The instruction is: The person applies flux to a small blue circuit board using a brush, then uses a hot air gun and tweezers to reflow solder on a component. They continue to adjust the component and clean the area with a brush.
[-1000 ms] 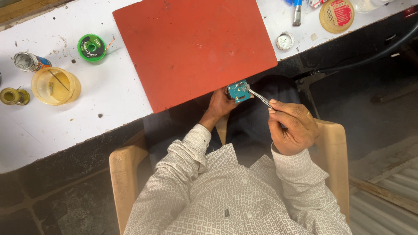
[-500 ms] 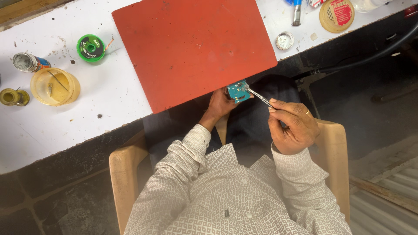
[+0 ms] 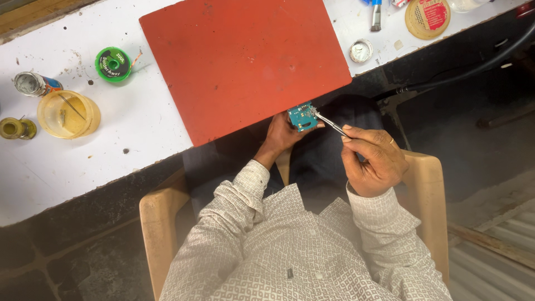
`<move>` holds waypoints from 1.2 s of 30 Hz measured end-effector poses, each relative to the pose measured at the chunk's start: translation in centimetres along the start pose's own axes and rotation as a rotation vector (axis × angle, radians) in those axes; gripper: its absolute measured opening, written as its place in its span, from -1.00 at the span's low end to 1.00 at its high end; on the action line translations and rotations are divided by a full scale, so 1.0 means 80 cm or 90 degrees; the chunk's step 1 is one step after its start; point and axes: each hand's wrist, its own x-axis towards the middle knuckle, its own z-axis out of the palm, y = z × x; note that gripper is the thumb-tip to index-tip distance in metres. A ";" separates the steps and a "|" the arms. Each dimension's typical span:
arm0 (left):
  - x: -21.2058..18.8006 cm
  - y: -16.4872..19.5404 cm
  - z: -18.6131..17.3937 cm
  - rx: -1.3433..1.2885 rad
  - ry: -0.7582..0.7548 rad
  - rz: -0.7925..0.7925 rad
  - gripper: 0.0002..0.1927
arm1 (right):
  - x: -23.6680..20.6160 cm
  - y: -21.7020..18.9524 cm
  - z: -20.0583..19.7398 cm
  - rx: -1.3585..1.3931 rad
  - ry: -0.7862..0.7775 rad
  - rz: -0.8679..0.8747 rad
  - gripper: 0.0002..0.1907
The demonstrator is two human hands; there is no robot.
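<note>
My left hand (image 3: pixel 281 134) grips a small blue-green circuit board (image 3: pixel 302 116) just off the near edge of a red mat (image 3: pixel 245 58). My right hand (image 3: pixel 370 158) is closed around metal tweezers (image 3: pixel 330 124), whose tips touch the board's right edge. Both hands hover over my lap, below the white workbench (image 3: pixel 139 128). I sit in a tan plastic chair (image 3: pixel 159 223), wearing a patterned white shirt.
On the bench's left stand a green spool (image 3: pixel 113 64), a yellowish round tub (image 3: pixel 68 113), a small metal tin (image 3: pixel 32 83) and a small yellow jar (image 3: pixel 16 128). At the back right sit a small round tin (image 3: pixel 361 50), a tan round container (image 3: pixel 427 17) and a brush (image 3: pixel 377 12). A black cable (image 3: pixel 468 69) runs at right.
</note>
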 end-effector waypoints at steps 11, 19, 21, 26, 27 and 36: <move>-0.001 -0.001 -0.004 0.039 0.025 0.040 -0.51 | 0.000 -0.003 -0.002 -0.005 -0.016 0.030 -0.79; 0.000 -0.011 -0.006 -0.025 0.008 0.060 -0.58 | 0.001 -0.005 -0.003 -0.016 -0.018 0.033 -0.79; 0.001 -0.012 -0.004 -0.008 0.010 0.029 -0.59 | 0.002 -0.005 -0.003 -0.020 -0.022 0.030 -0.78; 0.001 -0.010 -0.005 -0.029 0.014 0.043 -0.56 | 0.003 -0.008 -0.004 -0.019 -0.032 0.044 -0.78; 0.001 -0.009 -0.005 -0.030 0.011 0.058 -0.57 | 0.002 -0.008 -0.004 -0.020 -0.033 0.047 -0.78; 0.001 -0.006 -0.004 -0.037 0.010 0.070 -0.55 | -0.002 -0.002 -0.006 -0.013 -0.030 0.050 -0.79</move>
